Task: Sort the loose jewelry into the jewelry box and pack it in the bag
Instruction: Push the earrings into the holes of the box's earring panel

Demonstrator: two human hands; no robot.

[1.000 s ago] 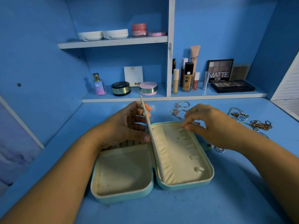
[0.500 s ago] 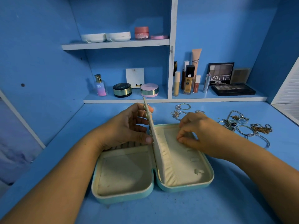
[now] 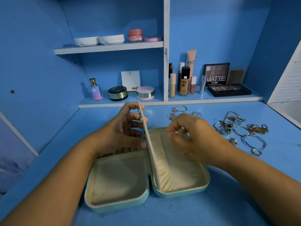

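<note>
Jewelry box (image 3: 114,207) lies open flat on the blue desk (image 3: 228,209), its two cream-lined halves side by side, near the front edge. The left hand (image 3: 120,132) holds the box's middle flap (image 3: 147,141) upright between the halves: fingertips curl over the flap's top edge and the thumb presses against its left face. The right hand (image 3: 192,137) hovers over the far end of the right half with its fingers curled and the thumb and forefinger tips close together; whether they pinch anything cannot be told. The loose jewelry (image 3: 241,129), a tangle of silver bangles, rings and gold chains, lies on the desk to the right of the box, apart from it. A smaller cluster of rings (image 3: 177,111) sits behind the right hand. Behind, a shelf (image 3: 211,99) carries bottles, tubes and an eyeshadow palette (image 3: 229,90).
</note>
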